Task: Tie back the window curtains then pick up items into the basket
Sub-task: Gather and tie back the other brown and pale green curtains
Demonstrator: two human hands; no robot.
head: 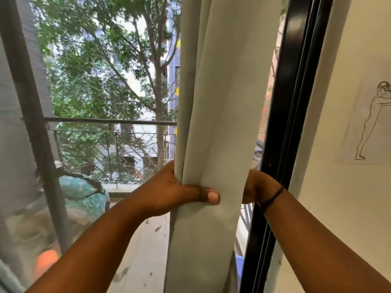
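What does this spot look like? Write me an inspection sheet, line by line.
Surface: balcony floor outside, with dark specks.
Job's things: pale curtain gathered into a column; no basket seen.
Clutter: teal bundle and orange thing outside.
Hands: left hand grips the curtain, thumb across the front; right hand reaches behind it, fingers hidden.
Cables: nothing seen.
Surroundings: black window frame, railing, trees, wall sketch.

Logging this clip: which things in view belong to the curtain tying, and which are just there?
Job:
curtain, gathered
left hand, gripping it
right hand, round its far edge

Just there:
window frame
wall sketch
balcony railing
trees
wrist band
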